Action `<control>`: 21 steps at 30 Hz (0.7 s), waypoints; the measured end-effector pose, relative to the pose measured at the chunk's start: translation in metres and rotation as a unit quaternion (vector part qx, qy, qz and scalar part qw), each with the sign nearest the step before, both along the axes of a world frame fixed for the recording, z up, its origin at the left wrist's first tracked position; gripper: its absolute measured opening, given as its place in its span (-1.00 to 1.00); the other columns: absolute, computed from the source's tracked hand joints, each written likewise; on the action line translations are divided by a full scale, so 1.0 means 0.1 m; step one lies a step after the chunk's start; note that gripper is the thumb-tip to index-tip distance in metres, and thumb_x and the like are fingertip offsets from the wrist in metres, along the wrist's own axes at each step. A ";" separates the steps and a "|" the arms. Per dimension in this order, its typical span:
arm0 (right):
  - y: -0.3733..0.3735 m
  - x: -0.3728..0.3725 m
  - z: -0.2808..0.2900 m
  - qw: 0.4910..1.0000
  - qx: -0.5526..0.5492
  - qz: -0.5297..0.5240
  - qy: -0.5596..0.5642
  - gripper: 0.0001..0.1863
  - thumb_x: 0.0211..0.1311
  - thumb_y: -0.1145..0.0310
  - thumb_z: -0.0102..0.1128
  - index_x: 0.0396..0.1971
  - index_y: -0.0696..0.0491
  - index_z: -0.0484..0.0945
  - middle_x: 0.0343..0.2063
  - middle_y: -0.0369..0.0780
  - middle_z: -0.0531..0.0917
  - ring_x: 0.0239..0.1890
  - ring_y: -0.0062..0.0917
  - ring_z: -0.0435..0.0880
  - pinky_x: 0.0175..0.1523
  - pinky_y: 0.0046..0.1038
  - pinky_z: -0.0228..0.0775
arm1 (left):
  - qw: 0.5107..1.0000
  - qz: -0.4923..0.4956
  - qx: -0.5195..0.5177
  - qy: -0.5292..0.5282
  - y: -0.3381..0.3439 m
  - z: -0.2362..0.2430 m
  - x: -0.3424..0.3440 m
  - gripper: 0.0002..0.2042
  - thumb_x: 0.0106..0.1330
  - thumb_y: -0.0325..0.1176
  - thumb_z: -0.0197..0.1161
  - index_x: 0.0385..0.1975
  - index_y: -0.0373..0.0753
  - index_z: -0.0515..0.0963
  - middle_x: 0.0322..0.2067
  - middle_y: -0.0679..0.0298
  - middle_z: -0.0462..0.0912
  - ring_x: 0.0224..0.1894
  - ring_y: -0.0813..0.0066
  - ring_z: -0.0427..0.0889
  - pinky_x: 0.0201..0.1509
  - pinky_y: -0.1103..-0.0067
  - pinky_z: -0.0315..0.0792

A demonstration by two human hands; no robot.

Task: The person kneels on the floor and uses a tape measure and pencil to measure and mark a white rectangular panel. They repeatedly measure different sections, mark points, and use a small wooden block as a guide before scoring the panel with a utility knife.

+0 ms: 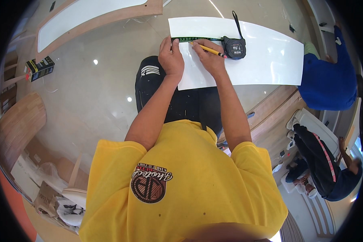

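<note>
Across my knees lies a large glossy white sheet (266,60). A black tape measure (234,47) rests on it with its wrist strap pointing away and its dark green blade (185,39) drawn out to the left. My left hand (171,58) pinches the blade's end at the sheet's left edge. Between the fingers of my right hand (209,58) is a yellow pencil (211,50), its tip close to the blade and its eraser end beside the tape case.
A wood-framed white panel (97,20) lies at the far left, near a black and yellow can (40,68). A curved wooden piece (20,125) stands at the left. On the right are a person in blue (330,80) and others in dark clothes (322,161), beside wooden boards (276,107).
</note>
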State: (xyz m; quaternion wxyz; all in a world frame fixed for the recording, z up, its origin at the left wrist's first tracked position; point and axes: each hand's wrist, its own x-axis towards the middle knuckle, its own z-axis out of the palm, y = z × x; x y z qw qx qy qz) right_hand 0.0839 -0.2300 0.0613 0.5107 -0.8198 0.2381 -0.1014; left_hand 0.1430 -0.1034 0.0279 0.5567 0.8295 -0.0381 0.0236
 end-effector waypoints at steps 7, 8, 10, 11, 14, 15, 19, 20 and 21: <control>-0.04 0.02 -0.06 0.986 -0.154 0.066 -0.025 -0.83 0.34 0.33 0.32 -0.27 0.13 0.75 -0.25 -0.19 0.81 -0.31 -0.42 0.80 -0.15 -0.46 0.62 | 1.000 0.002 -0.012 0.018 0.00 0.00 0.01 -0.77 0.47 -0.43 0.25 0.01 -0.39 0.66 -0.05 0.04 0.73 -0.04 0.06 0.73 0.04 0.37 0.58; -0.04 0.02 -0.05 0.992 -0.110 0.059 -0.029 -0.83 0.34 0.34 0.31 -0.27 0.13 0.75 -0.25 -0.20 0.81 -0.32 -0.43 0.80 -0.16 -0.47 0.62 | 1.000 0.005 -0.009 0.016 0.00 0.00 0.01 -0.77 0.47 -0.42 0.25 0.01 -0.39 0.66 -0.05 0.04 0.73 -0.04 0.05 0.72 0.04 0.37 0.58; -0.02 0.02 0.01 1.000 -0.012 0.023 0.011 -0.84 0.35 0.35 0.30 -0.28 0.13 0.74 -0.25 -0.21 0.80 -0.34 -0.44 0.79 -0.17 -0.47 0.61 | 1.000 0.006 -0.013 -0.005 0.00 -0.02 0.00 -0.77 0.47 -0.42 0.26 0.01 -0.39 0.65 -0.05 0.03 0.73 -0.03 0.04 0.72 0.05 0.36 0.57; -0.02 0.01 0.06 1.000 0.012 0.013 -0.005 -0.81 0.37 0.35 0.29 -0.25 0.18 0.74 -0.27 -0.19 0.80 -0.33 -0.47 0.78 -0.15 -0.48 0.61 | 1.000 0.005 -0.008 -0.001 0.01 -0.02 0.00 -0.77 0.47 -0.42 0.26 0.01 -0.39 0.65 -0.04 0.02 0.73 -0.03 0.04 0.72 0.05 0.36 0.57; -0.16 -0.11 0.26 0.988 0.114 -0.060 -0.083 -0.72 0.47 0.34 0.23 -0.08 0.28 0.70 -0.29 -0.14 0.82 -0.33 -0.51 0.74 -0.11 -0.50 0.58 | 0.999 0.002 -0.004 0.042 0.02 -0.06 0.01 -0.75 0.45 -0.41 0.29 0.03 -0.39 0.66 -0.04 0.02 0.73 -0.04 0.03 0.72 0.04 0.36 0.58; -0.23 -0.17 0.32 0.982 0.044 -0.110 -0.149 -0.65 0.52 0.28 0.22 0.03 0.29 0.64 -0.26 -0.14 0.82 -0.27 -0.52 0.76 -0.09 -0.51 0.58 | 1.000 0.009 -0.011 0.021 0.02 -0.07 0.03 -0.74 0.45 -0.40 0.29 0.03 -0.39 0.67 -0.03 0.02 0.73 -0.05 0.04 0.72 0.03 0.37 0.58; -0.72 -0.45 0.41 0.934 -0.354 -0.043 -0.014 -0.61 0.40 0.15 0.33 0.12 0.02 0.66 0.00 -0.04 0.73 0.19 -0.20 0.67 0.23 -0.25 0.52 | 0.997 0.005 -0.047 0.058 0.03 -0.12 0.03 -0.70 0.44 -0.34 0.33 0.06 -0.36 0.69 -0.04 -0.01 0.76 -0.11 0.12 0.76 -0.01 0.37 0.59; -0.83 -0.48 0.39 0.878 -0.477 0.012 0.037 -0.59 0.38 0.13 0.35 0.14 -0.02 0.66 0.07 -0.04 0.71 0.28 -0.13 0.61 0.32 -0.14 0.47 | 0.995 0.002 -0.045 0.086 0.05 -0.14 0.05 -0.69 0.44 -0.32 0.33 0.08 -0.35 0.70 -0.05 -0.01 0.76 -0.12 0.12 0.76 -0.01 0.37 0.59; -0.88 -0.52 0.33 0.909 -0.388 0.063 0.137 -0.50 0.34 0.08 0.37 0.24 -0.12 0.60 0.19 -0.07 0.62 0.41 0.01 0.42 0.41 0.31 0.19 | 0.993 0.003 -0.043 0.112 0.07 -0.15 0.06 -0.68 0.44 -0.30 0.34 0.09 -0.34 0.70 -0.06 -0.01 0.77 -0.14 0.13 0.77 -0.01 0.37 0.60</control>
